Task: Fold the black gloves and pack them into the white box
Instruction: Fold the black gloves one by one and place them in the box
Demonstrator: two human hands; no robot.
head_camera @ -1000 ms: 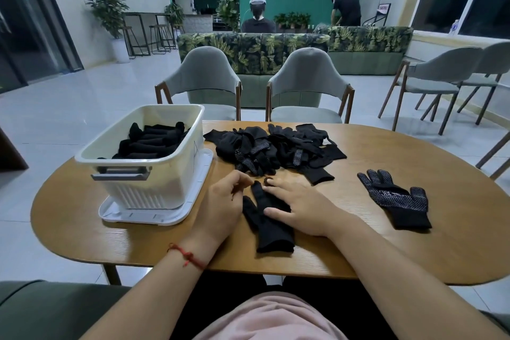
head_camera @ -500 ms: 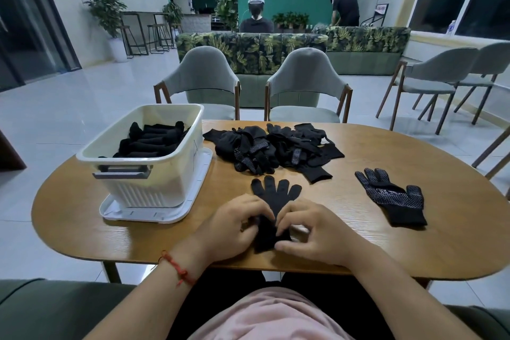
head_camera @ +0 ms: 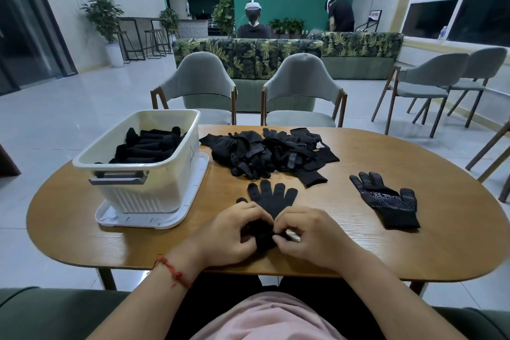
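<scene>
head view: one camera, looking down over the wooden desk point(head_camera: 358, 152)

left hand point(head_camera: 231, 234): rests on the cuff end of the black glove point(head_camera: 271, 197). Its fingers point(head_camera: 249, 215) are curled in and pinching the fabric.

right hand point(head_camera: 309, 234): pretty much the mirror of it. The fingers are curled and pinching the same bit of cuff, almost touching the left fingertips.

black glove: flat on the desk near the front edge, right between both hands. The four tips and the thumb stick out past the knuckles, spread and pointing away toward the pile. The cuff end is mostly hidden under the hands, so I can't tell how it's bunched there.

white box point(head_camera: 154, 188): on the left of the desk, standing on its white lid point(head_camera: 143, 219), with folded gloves point(head_camera: 149, 146) inside

loose pile point(head_camera: 265, 152): a heap of black gloves behind the one being held, just beside the box

dotted glove point(head_camera: 386, 199): lies alone on the right, grip dots up, well apart from the hands

red string point(head_camera: 172, 270): tied on the left wrist
</scene>
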